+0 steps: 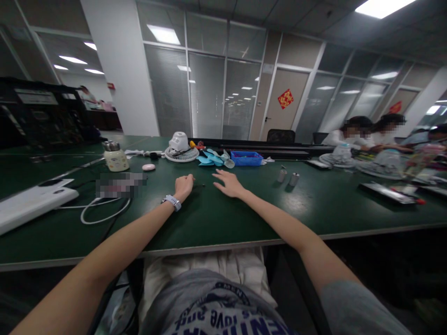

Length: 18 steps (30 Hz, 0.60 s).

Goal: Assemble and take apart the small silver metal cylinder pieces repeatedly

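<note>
My left hand (183, 187), with a light-banded watch (172, 202) on its wrist, is closed just above the green table (223, 223). Its fingers are curled together, and whatever they may hold is too small to make out. Facing it, my right hand (228, 184) is open, fingers apart and reaching left, low over the tabletop. Between the two hands lies a tiny dark piece (203, 185). Beyond them are blue fan blades (213, 158), a blue tray (246, 158) and a white fan body (179, 142) on its round grille (181, 154).
Two small metal cylinders (294, 179) stand to the right. At the left are a bottle (116, 158), a pink round object (148, 167), a white device (35, 202) and a looped white cable (104, 221). Co-workers (359, 132) sit at the far right beside more fan parts (342, 156).
</note>
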{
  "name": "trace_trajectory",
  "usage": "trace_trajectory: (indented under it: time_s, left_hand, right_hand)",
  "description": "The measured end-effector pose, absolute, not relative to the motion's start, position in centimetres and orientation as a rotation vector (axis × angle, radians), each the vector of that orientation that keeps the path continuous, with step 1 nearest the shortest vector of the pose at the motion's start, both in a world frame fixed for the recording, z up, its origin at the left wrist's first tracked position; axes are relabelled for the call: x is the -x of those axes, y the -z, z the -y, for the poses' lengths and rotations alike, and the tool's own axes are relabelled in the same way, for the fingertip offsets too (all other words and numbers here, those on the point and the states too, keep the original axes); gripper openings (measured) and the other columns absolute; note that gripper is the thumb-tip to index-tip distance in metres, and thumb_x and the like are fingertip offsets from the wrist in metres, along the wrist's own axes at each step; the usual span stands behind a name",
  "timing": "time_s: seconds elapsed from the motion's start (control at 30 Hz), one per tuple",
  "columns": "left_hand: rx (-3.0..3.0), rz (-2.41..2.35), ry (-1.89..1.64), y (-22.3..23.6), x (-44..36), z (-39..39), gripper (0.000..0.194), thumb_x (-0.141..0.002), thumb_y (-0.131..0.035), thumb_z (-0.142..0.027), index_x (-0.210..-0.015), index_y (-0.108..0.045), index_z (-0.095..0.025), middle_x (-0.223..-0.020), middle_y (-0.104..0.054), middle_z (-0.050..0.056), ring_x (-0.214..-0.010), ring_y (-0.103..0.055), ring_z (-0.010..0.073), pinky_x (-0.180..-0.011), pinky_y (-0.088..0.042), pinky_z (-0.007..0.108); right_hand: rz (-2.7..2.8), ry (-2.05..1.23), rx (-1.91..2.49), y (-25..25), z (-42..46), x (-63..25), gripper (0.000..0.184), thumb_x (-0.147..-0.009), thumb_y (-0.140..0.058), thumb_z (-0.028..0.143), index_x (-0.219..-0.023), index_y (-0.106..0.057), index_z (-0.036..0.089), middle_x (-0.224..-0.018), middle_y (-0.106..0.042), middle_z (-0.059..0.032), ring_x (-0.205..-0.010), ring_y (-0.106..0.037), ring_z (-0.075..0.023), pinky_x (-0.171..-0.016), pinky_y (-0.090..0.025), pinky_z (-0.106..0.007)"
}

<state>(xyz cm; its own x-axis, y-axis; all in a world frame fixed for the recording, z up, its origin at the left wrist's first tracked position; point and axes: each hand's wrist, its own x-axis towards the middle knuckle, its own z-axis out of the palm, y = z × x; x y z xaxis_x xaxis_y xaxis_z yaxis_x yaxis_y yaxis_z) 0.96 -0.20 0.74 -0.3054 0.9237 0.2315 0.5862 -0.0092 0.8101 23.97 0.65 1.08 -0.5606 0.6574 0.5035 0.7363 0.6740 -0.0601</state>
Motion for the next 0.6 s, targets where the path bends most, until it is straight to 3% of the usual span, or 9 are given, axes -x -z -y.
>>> trace_trajectory:
  time_s: [0.13,0.33,0.47,0.6]
  left_hand:
    - [-1.601,-1.915,-1.219,-0.8,-1.0,0.4,0.036,-0.077,-0.037,-0.038,-0.064,-0.067,-0.021,-0.090,-0.074,0.012,-0.090,-0.065,0.0294,-0.079,-0.046,0.035]
    - [-1.704,-1.917,-1.199,-0.8,-1.0,0.6,0.034,-0.077,-0.038,-0.038,-0.055,-0.058,-0.023,-0.083,-0.074,0.009,-0.085,-0.065,0.0272,-0.074,-0.045,0.033]
    - [-1.742,-1.925,-1.162,-1.0,-1.0,0.9,0.034,-0.077,-0.037,-0.038,-0.060,-0.061,-0.021,-0.082,-0.073,0.008,-0.083,-0.065,0.0262,-0.071,-0.044,0.032]
    - [-1.737,-1.941,-1.118,-1.2,-1.0,1.1,0.033,-0.077,-0.037,-0.037,-0.063,-0.063,-0.020,-0.086,-0.074,0.008,-0.085,-0.065,0.0252,-0.071,-0.043,0.031]
  right_hand:
    - [2.600,0.005,0.846,0.1,-0.1,-19.4,0.044,-0.095,-0.047,0.032,-0.139,-0.050,0.024,-0.153,-0.035,-0.0061,-0.139,-0.035,-0.0233,-0.112,-0.031,-0.044]
    - [2.560,-0.122,0.842,-0.1,0.1,-19.6,0.036,-0.092,-0.049,0.015,-0.123,-0.065,0.023,-0.125,-0.065,-0.0041,-0.117,-0.059,-0.0178,-0.101,-0.044,-0.031]
    - [2.471,0.069,1.021,-0.9,0.0,-21.8,0.040,-0.087,-0.050,0.006,-0.117,-0.069,0.026,-0.111,-0.071,-0.0020,-0.100,-0.066,-0.0177,-0.092,-0.048,-0.030]
    - [2.246,0.377,1.236,-3.0,-1.3,-28.5,0.043,-0.086,-0.046,0.001,-0.117,-0.070,0.020,-0.114,-0.070,-0.0076,-0.105,-0.064,-0.0204,-0.097,-0.044,-0.033]
